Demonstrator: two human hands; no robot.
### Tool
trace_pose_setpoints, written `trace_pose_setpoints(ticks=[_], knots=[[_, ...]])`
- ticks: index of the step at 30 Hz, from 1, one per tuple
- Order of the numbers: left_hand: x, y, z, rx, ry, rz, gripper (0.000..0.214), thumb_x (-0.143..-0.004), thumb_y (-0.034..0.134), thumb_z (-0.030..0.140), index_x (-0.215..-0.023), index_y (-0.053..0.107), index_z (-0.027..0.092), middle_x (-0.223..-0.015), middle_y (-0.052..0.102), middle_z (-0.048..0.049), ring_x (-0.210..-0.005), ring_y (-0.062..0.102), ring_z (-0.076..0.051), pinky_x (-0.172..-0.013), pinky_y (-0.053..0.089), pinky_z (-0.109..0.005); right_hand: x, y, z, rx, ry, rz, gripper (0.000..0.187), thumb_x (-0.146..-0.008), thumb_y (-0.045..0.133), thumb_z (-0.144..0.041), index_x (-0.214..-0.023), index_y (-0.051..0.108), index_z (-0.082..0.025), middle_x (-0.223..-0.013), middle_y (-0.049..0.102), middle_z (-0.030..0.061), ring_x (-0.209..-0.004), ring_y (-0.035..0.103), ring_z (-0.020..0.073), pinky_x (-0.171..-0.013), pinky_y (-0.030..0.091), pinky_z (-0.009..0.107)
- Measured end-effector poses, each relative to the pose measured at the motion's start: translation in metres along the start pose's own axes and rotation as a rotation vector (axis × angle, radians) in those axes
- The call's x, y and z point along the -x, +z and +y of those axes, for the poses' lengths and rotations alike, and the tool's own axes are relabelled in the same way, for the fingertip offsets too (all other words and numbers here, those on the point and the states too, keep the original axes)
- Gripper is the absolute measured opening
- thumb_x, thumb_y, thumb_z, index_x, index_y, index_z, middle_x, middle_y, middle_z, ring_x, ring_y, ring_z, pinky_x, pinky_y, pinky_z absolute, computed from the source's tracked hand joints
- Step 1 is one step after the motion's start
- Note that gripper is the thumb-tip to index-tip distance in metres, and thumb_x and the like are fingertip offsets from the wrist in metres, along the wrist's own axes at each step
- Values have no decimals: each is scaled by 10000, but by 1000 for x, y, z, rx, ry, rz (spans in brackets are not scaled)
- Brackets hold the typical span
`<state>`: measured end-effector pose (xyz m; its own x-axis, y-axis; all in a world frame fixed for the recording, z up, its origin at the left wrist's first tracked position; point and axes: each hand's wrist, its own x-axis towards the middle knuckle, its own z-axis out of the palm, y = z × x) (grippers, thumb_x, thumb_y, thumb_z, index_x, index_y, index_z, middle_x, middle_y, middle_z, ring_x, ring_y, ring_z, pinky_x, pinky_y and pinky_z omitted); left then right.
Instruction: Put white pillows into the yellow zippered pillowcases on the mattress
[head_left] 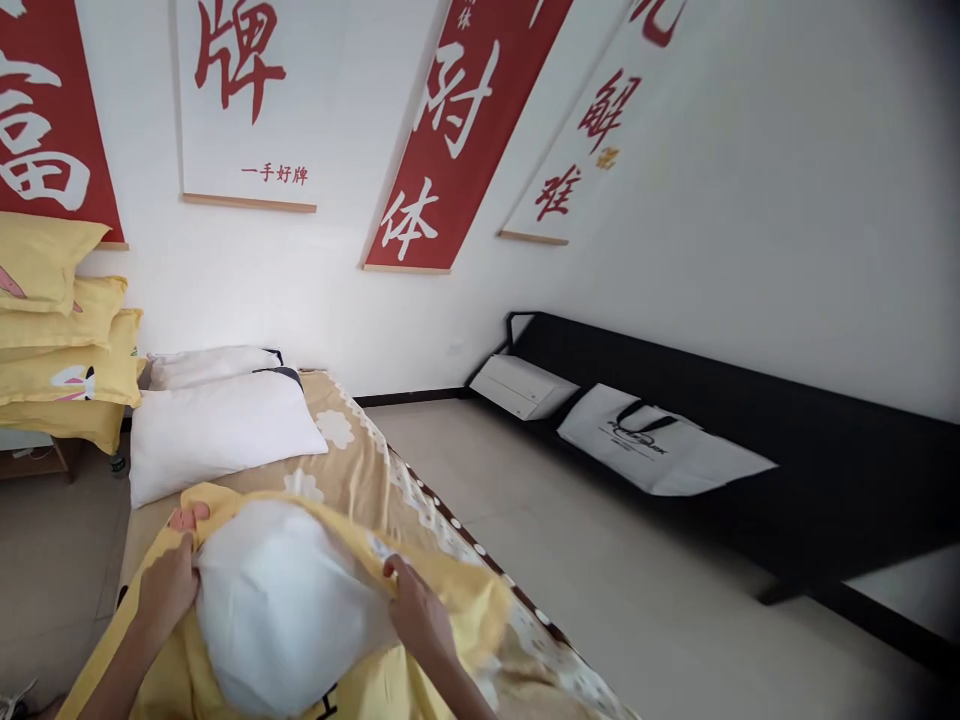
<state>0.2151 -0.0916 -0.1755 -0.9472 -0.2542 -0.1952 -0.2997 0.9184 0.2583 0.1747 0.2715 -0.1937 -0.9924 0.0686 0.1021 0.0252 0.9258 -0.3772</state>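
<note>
- A soft yellow fabric pillowcase (480,610) lies on the near part of the bed, inside its right edge, its mouth spread around a plump white fabric pillow (277,600); the pillow is only partly covered, its middle bulging bare.
- The left hand (166,588) has its fingers closed on the pillowcase's rim, at the pillow's left side.
- The right hand (421,612) has its fingers pinched on the cloth at the pillow's right side.
- The bed (367,440) wears a tan sheet with pale flowers; toward its far left corner lie two more white pillows (225,430), one behind the other.
- Left of that corner, a stack of yellow rabbit-print pillows (67,370) sits in filled cases.
- On the long black seat (825,450) beyond the bed's right edge, a white rectangular box (517,385) stands near a white tote bag with black handles (645,445); the contents of both are hidden.
</note>
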Motion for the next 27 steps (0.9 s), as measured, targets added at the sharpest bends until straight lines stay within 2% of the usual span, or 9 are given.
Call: trace_pose_setpoints(ticks=[2, 4, 9, 13, 17, 19, 21, 24, 27], knots=[[-1, 15, -9, -50, 5, -131, 360, -859, 405, 105, -1161, 584, 179, -1044, 719, -125, -993, 685, -267, -722, 443, -323, -2, 7, 3, -12, 32, -33, 359, -610, 369, 5, -834, 536, -221, -808, 647, 13, -739, 599, 176, -660, 374, 255], [1, 22, -18, -80, -20, -128, 355, -878, 370, 101, -1144, 597, 168, -1077, 708, -138, -1032, 670, -276, -769, 451, -350, 3, 18, 5, -19, -1, -2, 354, -644, 371, -11, -864, 550, -224, -830, 643, 18, -795, 614, 183, -708, 401, 264], [1, 21, -22, -222, 21, 206, 423, -894, 275, 78, -1162, 596, 136, -1149, 646, -170, -1103, 587, -327, -865, 423, -446, 52, 73, 10, 136, -10, -57, 570, -751, 420, -83, -1290, 548, -216, -1092, 657, 110, -1072, 616, 270, -878, 426, 377], [-19, 44, -16, -11, 64, 13, 509, -909, 265, 70, -1363, 482, 150, -1316, 595, -157, -1201, 559, -271, -933, 417, -384, 74, 94, 14, 195, 67, -125, 677, -742, 389, -43, -1375, 505, -255, -1129, 658, 92, -1113, 610, 256, -860, 428, 371], [-37, 72, -20, 129, 44, -157, 536, -929, 355, 159, -1464, 361, 163, -1330, 624, -123, -1198, 599, -199, -884, 453, -272, 39, 60, 10, 205, 74, -52, 576, -763, 360, 5, -1226, 612, -227, -1059, 681, 70, -1054, 624, 219, -832, 408, 329], [-38, 68, -24, 123, -3, -175, 533, -877, 396, 119, -1406, 442, 159, -1185, 701, -123, -1074, 664, -230, -826, 471, -301, 14, 29, 8, 213, 65, 19, 480, -765, 383, -5, -1100, 661, -206, -1015, 686, 72, -1017, 624, 221, -811, 397, 323], [-34, 48, -25, 97, -52, -132, 456, -862, 382, 122, -1288, 541, 155, -1106, 718, -140, -1018, 675, -287, -791, 469, -352, -4, -4, 4, 189, 10, 93, 425, -727, 400, -2, -978, 679, -201, -949, 678, 62, -971, 620, 214, -778, 386, 310], [-18, -1, -24, 82, -38, 217, 388, -891, 334, 177, -1194, 576, 170, -1141, 698, -140, -1041, 650, -294, -837, 446, -369, -10, -48, -7, 103, -188, 293, 364, -681, 413, -10, -846, 665, -214, -837, 633, 37, -848, 592, 190, -747, 378, 293], [-4, -42, -21, 155, -29, 605, 321, -881, 354, 183, -1116, 574, 179, -1067, 709, -103, -963, 651, -220, -839, 437, -302, -4, -66, -21, 38, -280, 556, 320, -733, 430, -52, -891, 654, -217, -841, 615, 47, -842, 561, 202, -773, 386, 305]])
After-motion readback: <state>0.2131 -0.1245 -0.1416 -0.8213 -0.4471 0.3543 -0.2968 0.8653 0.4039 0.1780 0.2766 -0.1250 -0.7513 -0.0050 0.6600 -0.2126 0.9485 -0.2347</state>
